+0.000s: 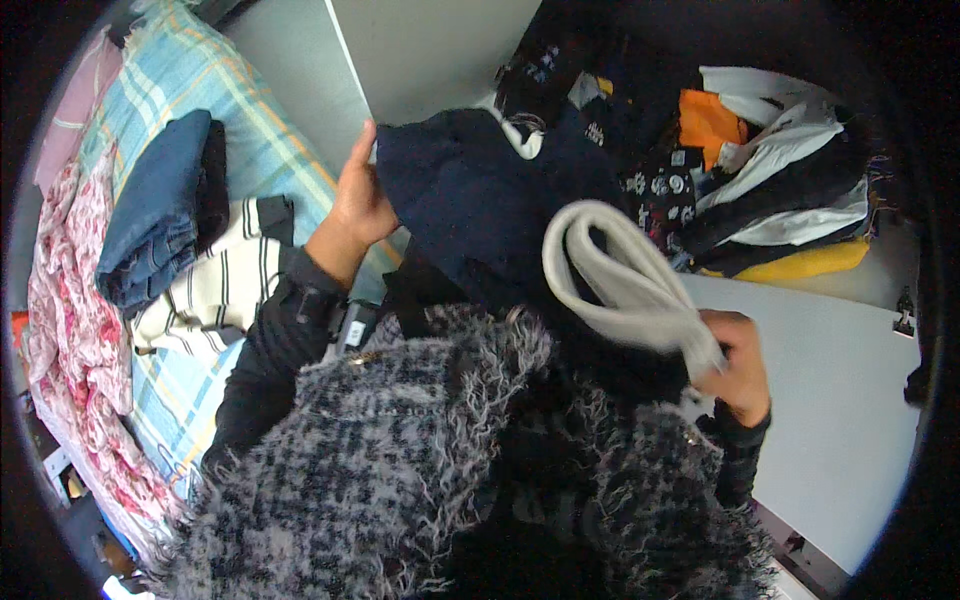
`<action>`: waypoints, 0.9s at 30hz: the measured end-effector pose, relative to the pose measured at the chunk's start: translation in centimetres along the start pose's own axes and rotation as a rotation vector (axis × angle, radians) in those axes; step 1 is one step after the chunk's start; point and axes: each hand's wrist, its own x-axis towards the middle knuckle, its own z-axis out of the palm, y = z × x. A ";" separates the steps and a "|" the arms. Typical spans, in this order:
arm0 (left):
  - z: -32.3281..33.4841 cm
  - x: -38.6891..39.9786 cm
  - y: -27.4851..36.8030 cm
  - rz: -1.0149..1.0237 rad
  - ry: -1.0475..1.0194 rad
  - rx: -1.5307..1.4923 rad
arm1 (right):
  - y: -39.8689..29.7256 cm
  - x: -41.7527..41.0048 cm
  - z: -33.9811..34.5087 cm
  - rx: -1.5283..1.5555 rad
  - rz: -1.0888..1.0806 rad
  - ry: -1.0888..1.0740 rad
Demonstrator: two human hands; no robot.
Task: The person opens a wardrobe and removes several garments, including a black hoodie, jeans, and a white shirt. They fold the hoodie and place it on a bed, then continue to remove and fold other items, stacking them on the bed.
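A dark navy garment [472,187] hangs in front of me, its left edge in my left hand [364,199], thumb up and fingers behind the cloth. At the right, my right hand [735,367] is closed on the end of a light grey fabric piece [630,277], looped over on itself and slightly blurred. Whether this grey piece is joined to the navy garment cannot be told. A small white strip [529,142] shows at the garment's top edge. The lower part of the garment is lost against my dark clothing.
Folded blue jeans [161,202] and a cream striped garment [225,285] lie on a plaid blanket [217,97] at the left, beside a floral cloth [82,322]. Piled clothes, including an orange piece [709,124], are at the upper right, by a white surface [832,390].
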 end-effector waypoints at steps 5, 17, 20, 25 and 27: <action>-2.7 -3.0 -1.6 -0.021 0.214 0.344 | 10.4 -2.3 6.1 0.086 0.538 0.029; 3.6 -1.8 -3.5 0.568 -0.187 2.171 | 6.7 12.1 0.6 -0.291 -0.099 0.412; 2.2 -2.9 -2.9 0.550 -0.225 2.048 | 7.9 17.9 5.9 -0.477 -0.175 0.264; -0.9 -5.3 -1.0 0.335 -0.178 1.761 | 10.4 18.4 5.6 -0.542 -0.058 0.071; -1.8 -5.3 0.0 0.273 -0.172 1.635 | 10.7 17.0 5.2 -0.527 -0.112 0.122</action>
